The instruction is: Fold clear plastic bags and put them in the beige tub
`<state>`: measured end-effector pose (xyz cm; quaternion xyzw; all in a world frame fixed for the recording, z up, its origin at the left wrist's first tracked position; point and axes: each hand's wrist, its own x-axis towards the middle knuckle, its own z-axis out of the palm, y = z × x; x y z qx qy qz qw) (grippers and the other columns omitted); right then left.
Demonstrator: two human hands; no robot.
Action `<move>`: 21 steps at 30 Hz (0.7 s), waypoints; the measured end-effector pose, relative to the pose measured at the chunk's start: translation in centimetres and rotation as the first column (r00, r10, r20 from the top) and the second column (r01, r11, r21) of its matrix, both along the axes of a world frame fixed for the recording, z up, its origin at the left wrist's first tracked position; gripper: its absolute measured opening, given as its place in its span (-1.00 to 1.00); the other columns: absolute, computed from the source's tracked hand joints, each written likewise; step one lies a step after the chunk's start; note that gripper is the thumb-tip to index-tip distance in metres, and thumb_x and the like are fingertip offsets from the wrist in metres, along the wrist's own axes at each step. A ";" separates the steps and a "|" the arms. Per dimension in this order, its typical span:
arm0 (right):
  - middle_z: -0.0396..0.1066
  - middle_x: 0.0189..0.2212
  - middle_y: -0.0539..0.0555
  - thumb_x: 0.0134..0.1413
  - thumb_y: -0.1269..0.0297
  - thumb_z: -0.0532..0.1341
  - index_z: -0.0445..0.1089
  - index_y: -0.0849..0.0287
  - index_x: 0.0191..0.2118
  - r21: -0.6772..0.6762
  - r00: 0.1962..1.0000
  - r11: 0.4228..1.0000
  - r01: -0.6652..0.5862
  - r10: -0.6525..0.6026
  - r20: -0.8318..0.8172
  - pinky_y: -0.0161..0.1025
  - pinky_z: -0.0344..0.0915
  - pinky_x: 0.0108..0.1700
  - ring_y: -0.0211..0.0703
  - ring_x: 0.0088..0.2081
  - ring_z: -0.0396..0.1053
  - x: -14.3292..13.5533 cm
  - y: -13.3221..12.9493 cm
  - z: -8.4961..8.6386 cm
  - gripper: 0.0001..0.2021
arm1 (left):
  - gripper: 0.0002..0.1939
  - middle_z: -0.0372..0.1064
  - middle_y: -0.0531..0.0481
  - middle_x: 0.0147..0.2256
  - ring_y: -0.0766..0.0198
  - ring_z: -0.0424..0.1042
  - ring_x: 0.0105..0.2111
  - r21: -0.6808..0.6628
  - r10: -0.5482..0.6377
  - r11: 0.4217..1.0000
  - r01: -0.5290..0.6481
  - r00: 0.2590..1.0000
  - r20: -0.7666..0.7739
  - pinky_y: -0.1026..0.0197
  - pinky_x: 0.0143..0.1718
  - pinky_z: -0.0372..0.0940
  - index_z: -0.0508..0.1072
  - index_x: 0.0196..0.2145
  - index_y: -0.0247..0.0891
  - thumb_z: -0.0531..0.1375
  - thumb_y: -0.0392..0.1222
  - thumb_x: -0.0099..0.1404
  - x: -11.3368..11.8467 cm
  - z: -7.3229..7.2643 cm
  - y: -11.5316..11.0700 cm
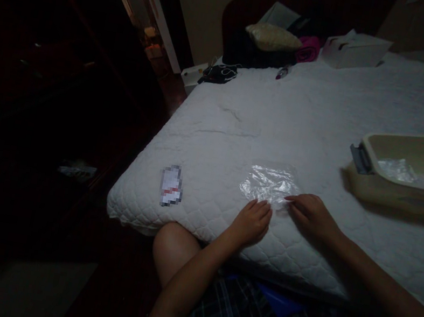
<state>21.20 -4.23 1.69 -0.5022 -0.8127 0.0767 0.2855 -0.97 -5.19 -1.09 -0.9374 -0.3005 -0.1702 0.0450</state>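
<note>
A clear, crinkled plastic bag [269, 180] lies spread on the white quilted bed cover in front of me. My left hand [252, 223] rests at its near edge, palm down, fingers stretched forward with their tips touching the plastic. At the bag's near right corner, my right hand [313, 216] pinches the plastic between thumb and fingers. To the right stands a beige plastic bin [401, 200] with a grey latch, and more clear plastic shows inside it.
The quilted bed [215, 142] fills the middle. A pixelated phone-like object [171, 186] lies near its left corner. Farther back are a white box [354, 51], a pillow [273, 38], a pink roll [308, 50] and a dark cloth with cords [219, 74].
</note>
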 end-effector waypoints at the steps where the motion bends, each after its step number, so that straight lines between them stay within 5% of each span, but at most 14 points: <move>1: 0.49 -0.29 0.16 0.14 0.23 0.04 0.44 0.19 -0.17 -0.005 1.000 1.000 0.009 -0.009 0.003 -0.06 0.22 -0.10 -0.02 -0.22 0.40 -0.2 0.3 0.0 -0.72 | -0.61 0.25 -0.25 0.07 0.08 0.15 0.15 0.007 -0.003 1.000 0.003 1.000 0.002 -0.03 0.16 0.06 0.28 0.03 -0.43 0.00 -0.24 0.28 0.0 0.0 0.0; 10: 0.49 -0.28 0.19 0.13 0.23 0.05 0.38 0.26 -0.04 -0.023 0.995 0.996 0.085 -0.083 0.063 -0.06 0.19 -0.10 -0.02 -0.23 0.42 -2.6 2.3 0.6 -0.66 | -0.60 0.24 -0.26 0.08 0.10 0.14 0.15 0.010 0.003 1.000 -0.003 0.999 -0.034 -0.03 0.17 0.06 0.26 0.04 -0.44 0.02 -0.22 0.27 0.0 0.4 -0.1; 21: 0.47 -0.28 0.17 0.17 0.28 0.03 0.41 0.23 -0.14 0.025 0.975 0.998 0.049 -0.053 0.214 -0.10 0.14 -0.10 -0.04 -0.22 0.38 -2.9 2.4 0.0 -0.73 | -0.62 0.18 -0.27 0.12 0.05 0.08 0.18 0.067 0.008 0.998 -0.007 1.000 -0.015 -0.07 0.19 0.01 0.29 0.02 -0.45 -0.04 -0.23 0.31 0.0 0.4 -0.1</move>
